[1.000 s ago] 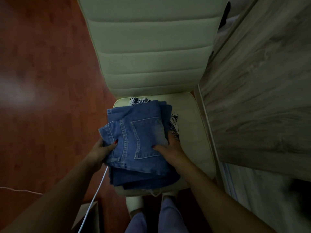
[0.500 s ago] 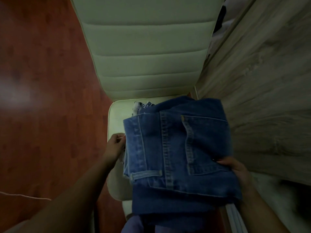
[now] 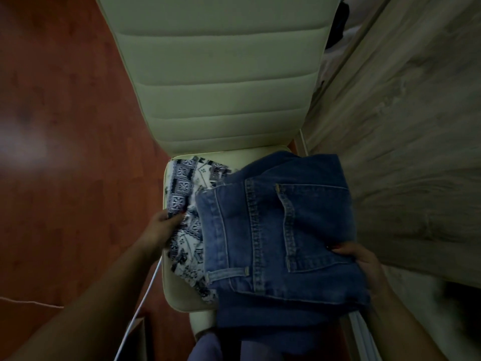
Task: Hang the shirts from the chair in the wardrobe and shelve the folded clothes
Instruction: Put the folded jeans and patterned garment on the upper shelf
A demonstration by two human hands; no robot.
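Over the chair (image 3: 221, 87) seat, the right hand (image 3: 364, 267) grips the folded jeans (image 3: 273, 243) at their edge; the left hand (image 3: 161, 227) pinches the patterned cloth (image 3: 187, 204) lying there. Heavy, soft denim probably needs support underneath.

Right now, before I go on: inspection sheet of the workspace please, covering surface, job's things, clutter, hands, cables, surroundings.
Surface: cream chair seat, largely covered by clothes.
Job's things: folded jeans held over the seat's right side; patterned garment on the seat, partly under them.
Clutter: box corner on the floor, front left.
Hands: left hand grips the patterned garment's left edge; right hand grips the jeans' right edge.
Cables: white cable beside the seat's left edge; thin cord on the floor.
Surroundings: red-brown floor left, wood-grain panel right.
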